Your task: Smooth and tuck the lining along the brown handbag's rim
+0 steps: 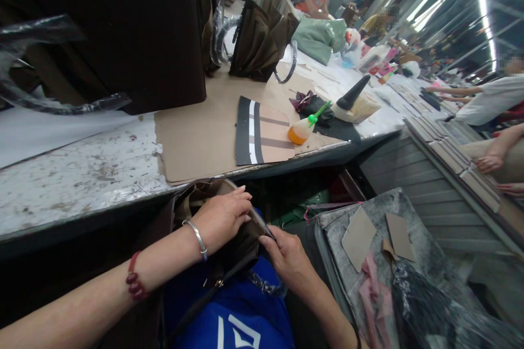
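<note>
A dark brown bag rests in my lap below the table edge, over a blue apron. My left hand, with a silver bangle and a red bead bracelet on the arm, lies over the bag's open top with fingers curled on its rim. My right hand pinches the bag's edge at its right corner, fingers closed on the material. The bag's inside is mostly hidden by my hands.
On the worn table lie a cardboard sheet, a striped fabric swatch, an orange glue bottle and a dark cone. Big dark bags stand behind. A side stand holds scraps. Other people sit at right.
</note>
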`<state>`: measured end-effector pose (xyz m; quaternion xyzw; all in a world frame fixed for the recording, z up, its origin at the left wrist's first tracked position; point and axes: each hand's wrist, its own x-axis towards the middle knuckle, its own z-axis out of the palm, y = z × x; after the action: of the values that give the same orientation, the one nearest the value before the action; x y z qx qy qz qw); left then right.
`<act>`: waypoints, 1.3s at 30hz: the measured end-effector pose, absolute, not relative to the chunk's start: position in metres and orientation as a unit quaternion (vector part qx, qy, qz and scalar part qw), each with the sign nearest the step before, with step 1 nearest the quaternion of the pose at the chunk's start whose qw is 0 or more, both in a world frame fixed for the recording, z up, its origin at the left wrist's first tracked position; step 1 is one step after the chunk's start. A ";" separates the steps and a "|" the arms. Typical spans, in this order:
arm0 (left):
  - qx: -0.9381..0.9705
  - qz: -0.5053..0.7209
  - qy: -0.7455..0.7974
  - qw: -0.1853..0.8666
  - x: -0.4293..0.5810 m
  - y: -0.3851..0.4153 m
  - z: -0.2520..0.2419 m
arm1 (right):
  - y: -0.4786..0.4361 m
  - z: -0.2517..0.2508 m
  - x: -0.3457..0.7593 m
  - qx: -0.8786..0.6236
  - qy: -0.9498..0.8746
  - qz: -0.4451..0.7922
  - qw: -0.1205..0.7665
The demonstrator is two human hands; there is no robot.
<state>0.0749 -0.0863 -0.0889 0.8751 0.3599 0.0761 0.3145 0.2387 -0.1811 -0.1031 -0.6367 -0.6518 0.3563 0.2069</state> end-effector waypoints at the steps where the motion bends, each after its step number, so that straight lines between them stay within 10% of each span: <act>1: 0.877 0.079 0.359 0.308 0.076 -0.086 -0.090 | -0.181 -0.104 0.239 -0.639 -0.652 0.354 0.204; 39: 0.886 0.092 0.375 0.258 0.083 -0.091 -0.099 | -0.169 -0.119 0.240 -0.664 -0.696 0.235 0.143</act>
<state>0.0831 -0.0907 -0.0987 0.8857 0.3746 0.0921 0.2584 0.2404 -0.1691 -0.1191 -0.6635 -0.6956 0.2353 0.1429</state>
